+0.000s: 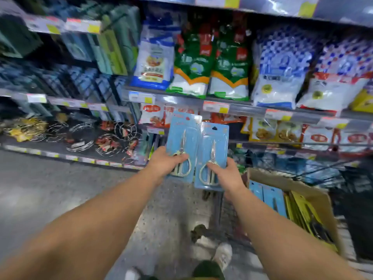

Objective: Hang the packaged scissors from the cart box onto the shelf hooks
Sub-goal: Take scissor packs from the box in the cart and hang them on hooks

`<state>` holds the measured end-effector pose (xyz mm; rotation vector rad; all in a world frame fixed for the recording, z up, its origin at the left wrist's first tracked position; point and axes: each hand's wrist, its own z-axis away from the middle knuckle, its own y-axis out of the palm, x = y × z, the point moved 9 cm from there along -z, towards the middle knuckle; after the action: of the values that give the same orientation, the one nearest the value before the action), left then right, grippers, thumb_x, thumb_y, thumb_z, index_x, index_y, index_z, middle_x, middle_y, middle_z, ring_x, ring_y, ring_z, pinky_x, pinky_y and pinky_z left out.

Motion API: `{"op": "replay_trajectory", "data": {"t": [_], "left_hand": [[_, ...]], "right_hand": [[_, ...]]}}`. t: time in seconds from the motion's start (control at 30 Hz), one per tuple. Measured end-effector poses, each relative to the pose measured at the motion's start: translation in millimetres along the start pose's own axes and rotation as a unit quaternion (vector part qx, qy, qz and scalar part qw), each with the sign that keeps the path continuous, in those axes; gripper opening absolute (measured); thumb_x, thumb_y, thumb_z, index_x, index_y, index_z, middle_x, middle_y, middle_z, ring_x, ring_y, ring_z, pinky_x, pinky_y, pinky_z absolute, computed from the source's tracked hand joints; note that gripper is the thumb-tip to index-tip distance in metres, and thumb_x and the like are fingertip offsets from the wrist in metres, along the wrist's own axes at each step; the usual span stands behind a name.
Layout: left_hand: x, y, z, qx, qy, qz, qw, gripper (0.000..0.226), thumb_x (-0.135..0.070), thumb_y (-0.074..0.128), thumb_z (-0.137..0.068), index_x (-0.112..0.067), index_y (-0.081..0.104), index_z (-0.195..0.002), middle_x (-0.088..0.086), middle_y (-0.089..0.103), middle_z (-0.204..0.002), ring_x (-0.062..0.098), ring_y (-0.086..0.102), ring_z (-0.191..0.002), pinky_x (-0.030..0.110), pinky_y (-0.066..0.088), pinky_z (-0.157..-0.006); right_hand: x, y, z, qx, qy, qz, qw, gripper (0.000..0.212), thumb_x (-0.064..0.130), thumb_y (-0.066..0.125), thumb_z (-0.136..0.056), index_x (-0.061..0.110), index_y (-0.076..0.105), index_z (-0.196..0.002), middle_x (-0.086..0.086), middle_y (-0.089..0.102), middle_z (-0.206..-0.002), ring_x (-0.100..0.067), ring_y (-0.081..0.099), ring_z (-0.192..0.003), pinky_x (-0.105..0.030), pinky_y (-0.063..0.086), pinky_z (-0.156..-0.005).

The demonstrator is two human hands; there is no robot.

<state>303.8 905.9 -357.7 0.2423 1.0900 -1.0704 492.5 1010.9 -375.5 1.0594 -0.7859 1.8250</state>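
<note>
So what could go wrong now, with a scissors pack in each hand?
1. The left hand and the right hand each grip only the bottom of a blue scissors pack, so one might slip and fall to the floor.
2. With both hands full, neither is free to steady a pack while its small hang hole goes onto a hook.
3. The picture is blurred and I can't see a hook, so aiming may be tricky.

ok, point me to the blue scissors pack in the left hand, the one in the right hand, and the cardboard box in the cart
blue scissors pack in left hand [182,134]: head view, on the upper card face.
blue scissors pack in right hand [214,142]: head view, on the upper card face.
brown cardboard box [314,196]: head view, on its far flap.
</note>
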Motion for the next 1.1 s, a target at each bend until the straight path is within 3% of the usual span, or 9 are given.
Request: {"op": "replay_trajectory", "data": {"t": [0.13,0.27,0.33,0.4,0.57,0.67,0.8,0.9,1.1], "left_hand": [[32.7,-150.6,21.4,-0.076,0.012,0.032,0.997,0.035,-0.034,0.088,-0.066,-0.019,0.073,-0.094,0.001,0.076,-0.097,0.02,0.071,-0.091,0.039,0.056,-0.091],[51.8,-276.2,51.0,-0.155,0.024,0.066,0.985,0.019,-0.023,0.082,-0.08,-0.014,0.073,-0.094,0.001,0.072,-0.087,0.015,0.062,-0.073,0.03,0.051,-0.072],[63.0,-324.4,61.7,-0.191,0.016,0.083,0.978,0.016,-0.026,0.081,-0.081,-0.018,0.068,-0.084,0.003,0.068,-0.078,0.02,0.058,-0.068,0.034,0.048,-0.068],[72.6,-362.0,66.7,-0.217,0.018,0.094,0.972,0.02,-0.031,0.081,-0.079,-0.019,0.07,-0.09,0.006,0.071,-0.084,0.023,0.061,-0.074,0.038,0.053,-0.074],[87.9,-418.7,62.8,-0.267,0.013,0.135,0.954,0.018,-0.028,0.081,-0.08,-0.019,0.072,-0.092,0.001,0.073,-0.089,0.021,0.068,-0.083,0.04,0.057,-0.084],[86.3,-435.6,45.3,-0.279,0.005,0.163,0.947,0.019,-0.025,0.08,-0.082,-0.018,0.066,-0.091,0.001,0.07,-0.088,0.015,0.063,-0.075,0.033,0.052,-0.074],[77.6,-460.4,3.0,-0.296,-0.009,0.151,0.943,0.028,-0.03,0.081,-0.081,-0.017,0.065,-0.098,0.004,0.069,-0.096,0.023,0.065,-0.087,0.035,0.052,-0.08],[67.6,-473.4,-34.5,-0.288,-0.028,0.149,0.945,0.047,-0.035,0.082,-0.078,-0.009,0.066,-0.114,0.006,0.071,-0.104,0.024,0.067,-0.092,0.038,0.055,-0.084],[51.9,-493.9,-88.1,-0.277,-0.061,0.172,0.943,0.048,-0.03,0.084,-0.077,-0.006,0.062,-0.113,0.01,0.07,-0.104,0.027,0.068,-0.091,0.04,0.057,-0.08]], "right_hand": [[39.3,148.0,39.3,0.078,-0.051,0.024,0.995,0.027,0.013,0.074,-0.084,0.016,0.061,-0.107,-0.001,0.07,-0.105,-0.009,0.065,-0.085,-0.022,0.051,-0.076],[75.8,270.9,73.9,0.14,-0.092,0.04,0.985,0.039,0.008,0.074,-0.082,0.006,0.058,-0.118,-0.004,0.068,-0.109,-0.009,0.064,-0.082,-0.012,0.05,-0.063],[93.9,318.9,88.7,0.171,-0.112,0.06,0.977,0.041,0.012,0.075,-0.082,0.007,0.056,-0.118,-0.004,0.067,-0.11,-0.014,0.064,-0.088,-0.021,0.049,-0.071],[110.7,357.1,99.2,0.196,-0.128,0.075,0.969,0.036,0.014,0.075,-0.083,0.012,0.055,-0.113,-0.001,0.065,-0.105,-0.016,0.062,-0.09,-0.028,0.047,-0.078],[135.8,425.4,104.1,0.241,-0.156,0.081,0.954,0.035,0.015,0.072,-0.086,0.016,0.054,-0.115,0.0,0.065,-0.108,-0.015,0.061,-0.091,-0.029,0.045,-0.079],[141.5,454.2,85.6,0.251,-0.154,0.082,0.952,0.035,0.019,0.072,-0.086,0.022,0.052,-0.114,0.003,0.062,-0.109,-0.016,0.058,-0.095,-0.029,0.043,-0.083],[149.8,487.1,44.3,0.247,-0.139,0.101,0.954,0.054,0.031,0.072,-0.085,0.02,0.045,-0.131,0.005,0.054,-0.132,-0.022,0.054,-0.117,-0.036,0.043,-0.092],[155.5,508.1,11.6,0.259,-0.11,0.097,0.955,0.084,0.041,0.071,-0.084,0.018,0.025,-0.151,0.001,0.032,-0.154,-0.027,0.036,-0.139,-0.048,0.034,-0.111],[173.6,544.6,-36.2,0.258,-0.119,0.147,0.947,0.081,0.043,0.067,-0.086,0.015,0.026,-0.15,-0.005,0.032,-0.155,-0.029,0.035,-0.14,-0.051,0.033,-0.113]]}}
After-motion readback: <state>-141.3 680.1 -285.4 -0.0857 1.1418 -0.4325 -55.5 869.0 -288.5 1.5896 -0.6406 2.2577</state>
